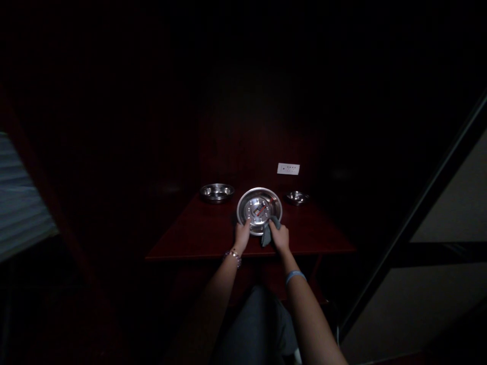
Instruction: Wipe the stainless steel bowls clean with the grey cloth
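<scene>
A round stainless steel basin (274,203) is tilted up toward me above the table, its inside facing me with a coloured label (259,209) at the centre. My left hand (242,236) grips its lower left rim, thumb on the inside. At the lower right rim, my right hand (280,237) is closed on a grey-green cloth (266,236), pressing it against the metal. The fingers behind the basin are hidden.
On the dark red table (182,238), a wide steel basin (216,191) stands at the back left and a smaller steel bowl (297,197) at the back right. A white socket plate (288,169) is on the wall behind. The surroundings are very dark.
</scene>
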A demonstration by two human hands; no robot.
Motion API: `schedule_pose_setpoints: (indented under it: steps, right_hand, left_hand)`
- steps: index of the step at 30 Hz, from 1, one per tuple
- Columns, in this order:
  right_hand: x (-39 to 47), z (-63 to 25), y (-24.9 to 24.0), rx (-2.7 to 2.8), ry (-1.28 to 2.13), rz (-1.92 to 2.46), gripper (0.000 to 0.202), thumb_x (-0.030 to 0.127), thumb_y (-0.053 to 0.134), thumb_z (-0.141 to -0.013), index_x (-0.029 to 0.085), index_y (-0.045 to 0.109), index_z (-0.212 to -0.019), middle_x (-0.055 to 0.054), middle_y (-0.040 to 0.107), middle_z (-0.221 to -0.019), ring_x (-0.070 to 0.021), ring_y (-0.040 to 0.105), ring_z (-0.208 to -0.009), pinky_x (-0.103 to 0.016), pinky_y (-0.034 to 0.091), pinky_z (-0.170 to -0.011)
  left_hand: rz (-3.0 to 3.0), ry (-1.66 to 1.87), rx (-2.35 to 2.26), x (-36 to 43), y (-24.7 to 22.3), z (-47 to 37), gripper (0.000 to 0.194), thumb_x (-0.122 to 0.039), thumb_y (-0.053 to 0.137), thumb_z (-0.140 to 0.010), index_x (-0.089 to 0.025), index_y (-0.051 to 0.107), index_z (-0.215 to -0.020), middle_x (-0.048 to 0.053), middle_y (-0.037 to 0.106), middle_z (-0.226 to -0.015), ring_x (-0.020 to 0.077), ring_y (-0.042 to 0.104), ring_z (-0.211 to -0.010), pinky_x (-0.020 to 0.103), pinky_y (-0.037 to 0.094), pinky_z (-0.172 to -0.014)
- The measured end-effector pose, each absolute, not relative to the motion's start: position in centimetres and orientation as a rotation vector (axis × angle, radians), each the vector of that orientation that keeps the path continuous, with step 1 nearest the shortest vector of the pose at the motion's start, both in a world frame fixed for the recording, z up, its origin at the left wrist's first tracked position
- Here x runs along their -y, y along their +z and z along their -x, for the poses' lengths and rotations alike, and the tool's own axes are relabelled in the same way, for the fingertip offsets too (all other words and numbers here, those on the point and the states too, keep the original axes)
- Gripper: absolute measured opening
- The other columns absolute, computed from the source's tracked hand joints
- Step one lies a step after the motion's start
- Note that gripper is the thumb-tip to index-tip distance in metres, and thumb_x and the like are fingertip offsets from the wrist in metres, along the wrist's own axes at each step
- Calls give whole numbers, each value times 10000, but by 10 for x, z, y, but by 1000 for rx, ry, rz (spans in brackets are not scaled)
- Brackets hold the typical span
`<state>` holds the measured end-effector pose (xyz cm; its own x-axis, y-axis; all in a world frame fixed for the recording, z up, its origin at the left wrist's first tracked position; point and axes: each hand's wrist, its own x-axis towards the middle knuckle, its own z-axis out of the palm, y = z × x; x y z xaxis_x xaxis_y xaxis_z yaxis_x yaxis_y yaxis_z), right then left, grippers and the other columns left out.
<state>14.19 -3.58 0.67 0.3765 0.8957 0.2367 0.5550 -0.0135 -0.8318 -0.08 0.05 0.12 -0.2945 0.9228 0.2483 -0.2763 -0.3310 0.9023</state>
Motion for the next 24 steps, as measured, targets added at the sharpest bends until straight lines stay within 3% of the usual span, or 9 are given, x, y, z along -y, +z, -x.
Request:
schedule_pose_setpoints:
  steps: [24]
  right_hand:
    - [31, -144, 1, 1273, 462, 1643, 474, 528, 495, -871, 134, 759, -892, -142, 753, -836, -237, 717, -841, -236, 476, -658]
  left_hand:
    - [-1059, 1751, -973, -5, -3, 1, 233, -186, 635, -788, -111, 691, -1002, 122, 732, -1070, 231, 671, -1042, 386, 449, -1028]
